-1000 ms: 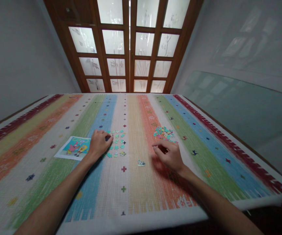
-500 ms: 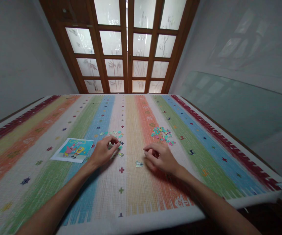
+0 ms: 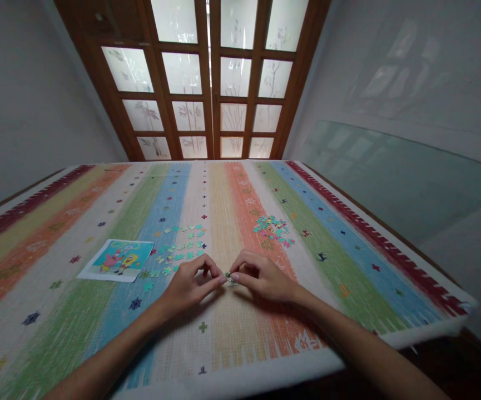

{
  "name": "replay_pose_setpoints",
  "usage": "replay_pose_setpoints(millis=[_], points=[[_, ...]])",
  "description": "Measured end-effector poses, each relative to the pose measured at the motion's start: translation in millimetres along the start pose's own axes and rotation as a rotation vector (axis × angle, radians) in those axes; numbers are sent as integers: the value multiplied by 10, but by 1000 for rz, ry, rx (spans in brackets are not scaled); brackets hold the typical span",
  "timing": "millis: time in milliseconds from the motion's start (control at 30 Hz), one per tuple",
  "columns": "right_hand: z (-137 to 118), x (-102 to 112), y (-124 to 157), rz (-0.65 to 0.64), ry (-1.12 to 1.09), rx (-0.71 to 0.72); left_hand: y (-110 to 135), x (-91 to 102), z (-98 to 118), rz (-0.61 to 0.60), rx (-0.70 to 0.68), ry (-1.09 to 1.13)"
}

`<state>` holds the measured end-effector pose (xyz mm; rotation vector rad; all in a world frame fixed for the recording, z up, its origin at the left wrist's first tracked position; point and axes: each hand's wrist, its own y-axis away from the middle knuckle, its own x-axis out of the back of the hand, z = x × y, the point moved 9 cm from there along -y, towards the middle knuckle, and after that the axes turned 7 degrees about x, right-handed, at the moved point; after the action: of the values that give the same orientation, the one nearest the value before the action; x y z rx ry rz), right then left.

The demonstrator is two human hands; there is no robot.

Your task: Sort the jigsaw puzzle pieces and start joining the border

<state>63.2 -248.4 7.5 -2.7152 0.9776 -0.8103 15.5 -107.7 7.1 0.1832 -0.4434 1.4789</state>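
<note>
Both my hands meet low over the cream stripe of the striped cloth, fingertips almost touching. My left hand [image 3: 194, 280] is closed, its thumb and fingers pinching a small jigsaw puzzle piece [image 3: 228, 274]. From the other side, my right hand [image 3: 265, 276] pinches at the small puzzle pieces [image 3: 232, 283] there, which the fingertips partly cover. Left of the hands, loose green and teal puzzle pieces [image 3: 179, 256] lie in rough rows. Beyond my right hand is a heap of mixed puzzle pieces [image 3: 271, 228].
A printed cartoon picture [image 3: 119, 260] lies flat at the left, beside the rows of pieces. The striped tablecloth [image 3: 240, 328] covers the wide table up to its near edge. Wood-framed glass doors [image 3: 212, 111] stand behind, with walls on both sides.
My left hand has come right and nearer from the rows, carrying a puzzle piece, uncovering more loose pieces. My right hand has shifted slightly left onto the small pieces. The view has turned slightly.
</note>
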Motion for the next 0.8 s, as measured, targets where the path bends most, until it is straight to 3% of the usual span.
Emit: replay_pose_setpoints(millis=[233,333,467,600,800], points=[[31,-33,-8,-36,-41,-24,41,-100,-10,-55,-9,88],[106,5,-10,-52,-19,-45,59,-124,-14,-46,-41,-31],[308,157,9,-46,77,-139,124,-189,114,-17,-269,-385],[436,137,47,-178,118,-202,228,-338,217,-87,-525,-606],[402,62,41,-223,222,-155,290,-421,178,-176,-590,-761]])
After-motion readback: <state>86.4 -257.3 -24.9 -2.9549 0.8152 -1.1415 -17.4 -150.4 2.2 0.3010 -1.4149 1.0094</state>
